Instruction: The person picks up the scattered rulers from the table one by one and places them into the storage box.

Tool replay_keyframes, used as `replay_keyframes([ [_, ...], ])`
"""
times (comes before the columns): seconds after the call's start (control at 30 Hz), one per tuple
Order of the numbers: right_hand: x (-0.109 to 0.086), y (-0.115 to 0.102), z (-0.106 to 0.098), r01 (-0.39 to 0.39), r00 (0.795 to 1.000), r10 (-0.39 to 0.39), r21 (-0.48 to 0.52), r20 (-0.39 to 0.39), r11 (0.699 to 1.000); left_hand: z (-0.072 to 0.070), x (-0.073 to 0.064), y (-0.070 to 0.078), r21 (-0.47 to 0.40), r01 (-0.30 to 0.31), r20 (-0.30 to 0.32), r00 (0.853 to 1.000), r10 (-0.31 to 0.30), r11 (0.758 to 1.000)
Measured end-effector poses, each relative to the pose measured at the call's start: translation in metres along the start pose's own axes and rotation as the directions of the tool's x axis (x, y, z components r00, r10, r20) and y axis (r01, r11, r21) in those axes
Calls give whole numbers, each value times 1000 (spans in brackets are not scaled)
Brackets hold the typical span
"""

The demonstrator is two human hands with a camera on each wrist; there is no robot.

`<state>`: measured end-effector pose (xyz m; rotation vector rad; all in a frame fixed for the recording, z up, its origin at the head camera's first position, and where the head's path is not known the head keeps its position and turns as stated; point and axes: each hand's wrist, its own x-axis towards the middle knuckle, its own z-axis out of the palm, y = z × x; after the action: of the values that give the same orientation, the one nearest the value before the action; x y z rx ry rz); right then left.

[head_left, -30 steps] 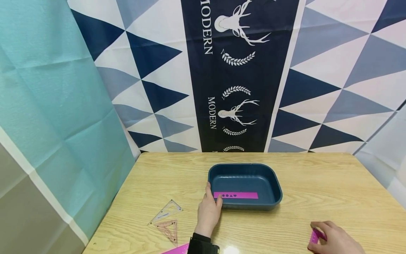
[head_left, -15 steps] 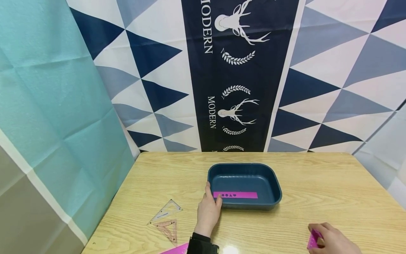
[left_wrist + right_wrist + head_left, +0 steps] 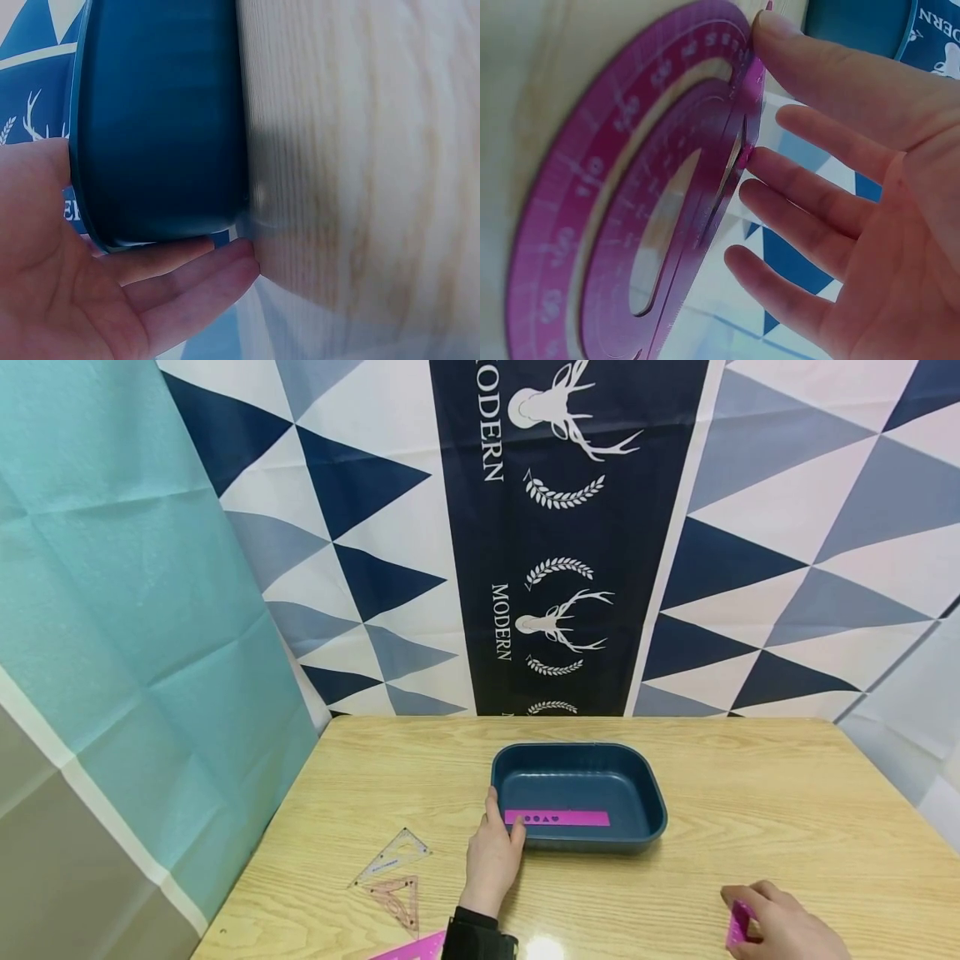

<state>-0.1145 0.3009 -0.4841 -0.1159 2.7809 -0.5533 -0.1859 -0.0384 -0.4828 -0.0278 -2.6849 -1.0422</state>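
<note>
My left hand (image 3: 491, 868) grips the near left corner of a dark blue plastic tray (image 3: 581, 764), thumb at the rim and fingers along the outer end wall (image 3: 161, 112). A magenta ruler (image 3: 573, 818) with cut-out shapes lies inside, along the tray's near side. Out at the lower right, my right hand (image 3: 787, 922) pinches a magenta protractor (image 3: 566, 202) at its edge. Seen from the right wrist, the thumb (image 3: 780, 26) presses one end of its straight edge while the other fingers spread behind. In the head view most of the protractor (image 3: 738, 927) is hidden.
Left of the tray, a clear set square (image 3: 386, 864) and a pinkish set square (image 3: 410, 893) lie on the wood-grain table (image 3: 750, 810). Another flat magenta piece (image 3: 420, 948) is cut off by the bottom of the frame. Patterned curtain (image 3: 555, 527) hangs behind the table.
My right hand has drifted slightly left with the protractor, which has turned a little in its fingers. The left hand and the tray keep their places.
</note>
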Motion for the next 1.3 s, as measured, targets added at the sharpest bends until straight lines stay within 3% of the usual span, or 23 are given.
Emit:
replay_keyframes([
  [0.27, 2, 0, 0, 6, 1000, -6, -14, 25, 1000, -1, -1, 1, -8, 5, 11, 1000, -5, 1000],
  [0.57, -1, -3, 2, -8, 1000, 8, -18, -1, 1000, -1, -1, 0, -8, 8, 13, 1000, -8, 1000],
  [0.8, 0, -2, 1, 70, 995, -77, -109, -61, 992, -1, -1, 0, -4, 10, 10, 1000, -10, 1000],
  [1.03, -1, -8, 0, 16, 989, -36, -137, -145, 990, -1, -1, 0, 3, 0, 3, 1000, 0, 1000],
  [1.3, -5, -15, -6, 27, 971, -77, -218, -228, 975, 0, 1, 0, 9, 2, 5, 1000, -2, 1000],
])
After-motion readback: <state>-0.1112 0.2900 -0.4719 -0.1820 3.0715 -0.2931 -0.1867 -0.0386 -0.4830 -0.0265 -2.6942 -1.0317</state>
